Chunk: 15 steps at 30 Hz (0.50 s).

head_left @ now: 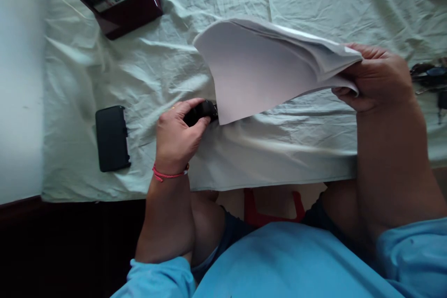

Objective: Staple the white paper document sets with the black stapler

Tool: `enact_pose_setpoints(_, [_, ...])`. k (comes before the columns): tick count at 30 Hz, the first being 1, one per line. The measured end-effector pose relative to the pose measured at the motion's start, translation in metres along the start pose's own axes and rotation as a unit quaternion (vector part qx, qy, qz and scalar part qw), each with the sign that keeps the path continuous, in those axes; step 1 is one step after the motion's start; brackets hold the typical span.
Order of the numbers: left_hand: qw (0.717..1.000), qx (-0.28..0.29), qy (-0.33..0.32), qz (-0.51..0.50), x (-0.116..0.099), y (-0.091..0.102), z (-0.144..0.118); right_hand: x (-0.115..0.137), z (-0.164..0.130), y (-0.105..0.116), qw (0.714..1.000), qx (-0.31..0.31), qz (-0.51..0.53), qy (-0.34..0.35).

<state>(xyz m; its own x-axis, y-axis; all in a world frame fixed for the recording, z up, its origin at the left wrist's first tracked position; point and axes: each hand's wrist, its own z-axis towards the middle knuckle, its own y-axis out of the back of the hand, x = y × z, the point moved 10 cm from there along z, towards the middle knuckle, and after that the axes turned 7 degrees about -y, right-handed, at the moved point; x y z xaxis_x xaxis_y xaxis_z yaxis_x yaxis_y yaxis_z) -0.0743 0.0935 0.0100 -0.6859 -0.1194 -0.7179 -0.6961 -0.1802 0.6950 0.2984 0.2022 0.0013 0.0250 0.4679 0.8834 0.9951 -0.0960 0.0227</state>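
My left hand (pixel 179 132) is closed around a black stapler (pixel 201 111), thumb on the near side and fingers over the far side. The stapler's tip is at the lower left corner of a sheaf of white paper sheets (pixel 258 74); whether the corner lies between its jaws I cannot tell. On the other side, my right hand (pixel 380 77) grips the sheets by their right end, thumb and fingers pinching them. The sheets bend and fan apart, raised above the cloth.
A flat black case (pixel 112 138) lies left of my left hand. At the upper left stands a dark maroon appliance (pixel 129 4) with a cable. Dark small items (pixel 431 74) lie at the right edge. A wrinkled pale green cloth (pixel 167 60) covers the table; a red stool (pixel 256 214) is below.
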Motion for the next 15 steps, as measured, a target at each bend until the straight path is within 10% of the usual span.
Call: enact_pose_setpoints(15, [0.998, 0.037, -0.027, -0.039, -0.013, -0.005, -0.002, -0.005, 0.002, 0.009, 0.999, -0.04, 0.0, -0.019])
